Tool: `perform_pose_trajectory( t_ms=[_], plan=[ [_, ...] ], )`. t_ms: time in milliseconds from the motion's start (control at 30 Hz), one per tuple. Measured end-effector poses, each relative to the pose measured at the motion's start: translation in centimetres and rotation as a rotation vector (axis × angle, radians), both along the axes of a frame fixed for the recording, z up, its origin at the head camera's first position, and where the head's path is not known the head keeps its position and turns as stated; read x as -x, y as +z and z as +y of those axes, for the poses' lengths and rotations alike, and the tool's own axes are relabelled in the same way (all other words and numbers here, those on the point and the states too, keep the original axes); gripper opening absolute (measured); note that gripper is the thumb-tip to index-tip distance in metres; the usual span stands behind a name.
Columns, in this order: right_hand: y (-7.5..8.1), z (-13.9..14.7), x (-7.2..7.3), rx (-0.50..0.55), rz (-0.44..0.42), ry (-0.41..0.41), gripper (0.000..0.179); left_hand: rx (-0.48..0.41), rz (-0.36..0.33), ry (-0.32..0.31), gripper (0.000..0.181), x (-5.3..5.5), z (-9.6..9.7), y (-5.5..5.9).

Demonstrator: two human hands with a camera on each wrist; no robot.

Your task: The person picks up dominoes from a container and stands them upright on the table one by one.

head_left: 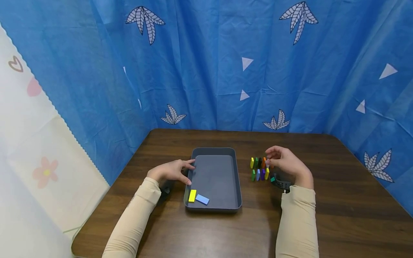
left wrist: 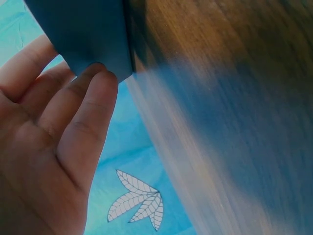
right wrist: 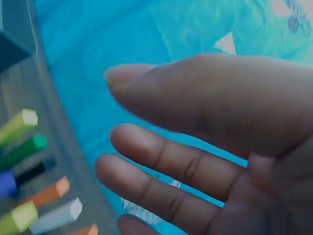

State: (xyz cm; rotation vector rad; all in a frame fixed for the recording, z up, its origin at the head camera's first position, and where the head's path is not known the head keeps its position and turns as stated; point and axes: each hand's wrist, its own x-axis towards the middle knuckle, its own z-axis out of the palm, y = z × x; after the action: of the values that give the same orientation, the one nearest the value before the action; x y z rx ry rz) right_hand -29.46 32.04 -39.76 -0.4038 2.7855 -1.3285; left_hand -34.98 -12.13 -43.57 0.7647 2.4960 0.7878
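My left hand [head_left: 174, 170] rests at the left rim of a dark grey tray [head_left: 238, 179], thumb and index finger spread over its edge. In the left wrist view, other fingertips touch the tray's outer wall [left wrist: 93, 34]. Inside the tray's near left corner lie a yellow block [head_left: 192, 196] and a light blue block [head_left: 202, 199]. My right hand [head_left: 287, 162] hovers over the right end of two rows of standing coloured blocks. In the right wrist view, its thumb and fingers are apart with nothing between them; a white block [right wrist: 58, 215] and an orange block [right wrist: 49, 192] stand beside the fingertips.
The back row includes a yellow block [head_left: 252, 163], a green one [head_left: 256, 163] and a black one [head_left: 259, 163]. A purple block [head_left: 262, 174] stands in the front row. Blue curtain [head_left: 200, 71] hangs behind the brown wooden table [head_left: 226, 233].
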Motion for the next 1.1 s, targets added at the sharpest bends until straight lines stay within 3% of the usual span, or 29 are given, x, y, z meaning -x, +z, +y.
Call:
perform_pose_trajectory(
  t_ms=[200,467,900,1100],
  plan=[
    [1.5,-2.8,0.4,-0.026,0.069,0.04,0.033,-0.003,-0.003,0.002,0.069,0.0,0.0,0.1],
    [2.4,-6.8,0.7,-0.024,0.091,0.137,0.029,0.004,-0.002,0.004,0.07,-0.1,-0.1,-0.1],
    [2.1,-12.8,0.8,-0.113,0.092,0.292,0.032,0.013,0.011,-0.003,0.07,-0.2,-0.1,-0.1],
    [1.2,-15.7,1.0,-0.177,0.05,0.351,0.038,0.017,0.009,0.001,0.071,0.0,0.1,0.0]
  ],
)
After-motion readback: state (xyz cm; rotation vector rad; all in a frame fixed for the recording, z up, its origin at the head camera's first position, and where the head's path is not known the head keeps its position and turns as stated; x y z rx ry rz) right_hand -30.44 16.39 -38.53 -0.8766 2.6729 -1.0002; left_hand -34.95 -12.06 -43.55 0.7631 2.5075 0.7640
